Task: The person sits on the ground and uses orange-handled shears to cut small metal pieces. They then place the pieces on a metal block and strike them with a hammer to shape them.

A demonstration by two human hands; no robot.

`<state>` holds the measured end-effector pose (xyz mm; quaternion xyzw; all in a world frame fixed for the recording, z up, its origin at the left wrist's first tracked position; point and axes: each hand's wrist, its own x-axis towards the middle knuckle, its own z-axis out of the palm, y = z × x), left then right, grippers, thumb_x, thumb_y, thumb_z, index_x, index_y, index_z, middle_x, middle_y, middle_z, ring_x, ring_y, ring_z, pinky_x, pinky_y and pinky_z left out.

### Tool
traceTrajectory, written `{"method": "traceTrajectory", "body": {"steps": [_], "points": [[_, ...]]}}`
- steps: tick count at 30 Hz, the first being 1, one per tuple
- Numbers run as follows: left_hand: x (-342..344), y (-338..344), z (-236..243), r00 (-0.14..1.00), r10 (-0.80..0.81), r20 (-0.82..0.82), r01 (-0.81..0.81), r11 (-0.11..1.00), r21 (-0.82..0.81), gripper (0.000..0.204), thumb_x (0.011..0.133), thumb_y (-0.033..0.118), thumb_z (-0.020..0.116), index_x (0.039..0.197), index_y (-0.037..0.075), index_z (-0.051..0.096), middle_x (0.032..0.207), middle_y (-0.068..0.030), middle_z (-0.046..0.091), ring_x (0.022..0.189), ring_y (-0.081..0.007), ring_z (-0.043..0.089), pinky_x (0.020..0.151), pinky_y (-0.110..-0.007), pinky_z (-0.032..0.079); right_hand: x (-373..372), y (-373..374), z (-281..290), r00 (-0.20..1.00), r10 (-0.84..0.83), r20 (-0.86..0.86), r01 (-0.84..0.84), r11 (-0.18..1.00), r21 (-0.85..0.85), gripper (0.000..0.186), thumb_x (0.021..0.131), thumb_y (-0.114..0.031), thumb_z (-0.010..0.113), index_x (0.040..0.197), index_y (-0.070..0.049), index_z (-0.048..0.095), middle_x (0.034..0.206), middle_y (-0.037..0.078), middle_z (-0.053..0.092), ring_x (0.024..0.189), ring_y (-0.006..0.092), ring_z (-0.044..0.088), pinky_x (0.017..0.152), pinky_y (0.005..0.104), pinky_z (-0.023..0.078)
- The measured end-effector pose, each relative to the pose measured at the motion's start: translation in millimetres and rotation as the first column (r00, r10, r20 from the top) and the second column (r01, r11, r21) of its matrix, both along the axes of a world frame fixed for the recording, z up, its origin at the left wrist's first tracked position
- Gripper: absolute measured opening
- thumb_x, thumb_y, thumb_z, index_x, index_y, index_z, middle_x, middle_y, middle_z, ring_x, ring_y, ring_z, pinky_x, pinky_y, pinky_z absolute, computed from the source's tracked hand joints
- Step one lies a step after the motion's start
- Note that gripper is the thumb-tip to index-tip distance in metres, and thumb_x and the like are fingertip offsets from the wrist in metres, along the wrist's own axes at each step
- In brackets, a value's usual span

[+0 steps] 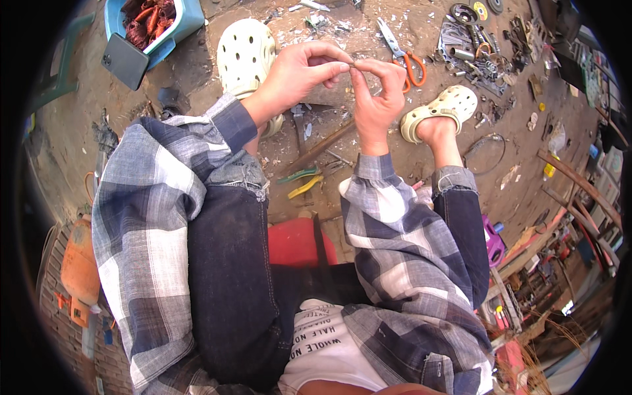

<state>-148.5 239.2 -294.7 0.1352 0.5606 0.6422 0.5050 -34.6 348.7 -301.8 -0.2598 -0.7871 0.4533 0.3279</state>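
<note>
Near twelve o'clock in the view, the left hand [293, 79] and right hand [380, 99] meet, each pinching thumb to forefinger on a tiny piece [353, 64], too small to make out. Scissors [415, 69] lie at one o'clock; a phone [125, 60] and blue tub [183, 29] sit around ten.

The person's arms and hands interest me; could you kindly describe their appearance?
The left sleeve and right sleeve are long, loose plaid in dark blue, grey and white, with dark cuffs. The left hand and right hand wear no gloves.
</note>
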Motion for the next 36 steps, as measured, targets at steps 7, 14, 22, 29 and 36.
{"method": "traceTrajectory", "body": {"steps": [7, 14, 22, 29, 36], "points": [[-0.9, -4.4, -9.2, 0.967, 0.012, -0.254, -0.036, 0.995, -0.09, 0.015, 0.086, 0.009, 0.065, 0.099, 0.003, 0.066, 0.083, 0.0002, 0.065, 0.07, -0.0048, 0.058, 0.064, -0.02, 0.048, 4.9, 2.5, -2.4, 0.995, 0.006, 0.103, -0.007, 1.0, 0.009, 0.015, 0.073, -0.003, 0.072, 0.086, -0.008, 0.068, 0.086, 0.002, 0.065, 0.087, 0.0189, 0.054, 0.079, 0.0305, 0.044], [-18.6, -24.8, -34.7, 0.284, -0.511, -0.811, 0.132, 0.859, -0.495, 0.008, 0.073, 0.003, 0.06, 0.081, 0.003, 0.06, 0.085, -0.0119, 0.058, 0.088, -0.0328, 0.057, 0.075, -0.04, 0.048, 62.3, 13.3, -45.7, 0.813, -0.477, 0.333, 0.503, 0.864, 0.009, 0.013, 0.081, -0.011, 0.068, 0.09, -0.002, 0.065, 0.086, 0.007, 0.06, 0.082, 0.0179, 0.053, 0.078, 0.0318, 0.044], [-21.8, -35.6, -59.0, 0.105, -0.597, -0.796, 0.135, 0.801, -0.583, 0.003, 0.069, 0.005, 0.058, 0.071, 0.003, 0.06, 0.078, -0.0128, 0.058, 0.081, -0.0326, 0.06, 0.069, -0.042, 0.05, 81.3, -56.4, -83.7, 0.7, -0.359, 0.618, 0.209, 0.93, 0.303, 0.014, 0.073, -0.015, 0.073, 0.085, -0.016, 0.068, 0.093, 0.002, 0.058, 0.096, 0.0253, 0.048, 0.086, 0.0411, 0.037], [-19.8, -32.1, -58.9, 0.073, -0.609, -0.79, 0.143, 0.79, -0.596, 0.006, 0.067, 0.007, 0.063, 0.072, 0.003, 0.06, 0.079, -0.0124, 0.059, 0.08, -0.0326, 0.06, 0.069, -0.042, 0.05, 83.9, -59.7, -101.8, 0.65, -0.346, 0.676, 0.112, 0.924, 0.365, 0.011, 0.076, -0.02, 0.07, 0.086, -0.018, 0.069, 0.093, 0.0, 0.059, 0.095, 0.0251, 0.049, 0.086, 0.0412, 0.035], [-19.9, -32.8, -58.3, 0.083, -0.606, -0.791, 0.149, 0.792, -0.591, 0.012, 0.066, 0.009, 0.069, 0.074, 0.004, 0.061, 0.079, -0.0119, 0.059, 0.081, -0.0323, 0.06, 0.07, -0.042, 0.05, 87.5, -55.8, -108.4, 0.639, -0.315, 0.702, 0.102, 0.939, 0.329, 0.013, 0.072, -0.018, 0.072, 0.084, -0.018, 0.067, 0.091, 0.0, 0.058, 0.095, 0.025, 0.048, 0.086, 0.0417, 0.036]]}}
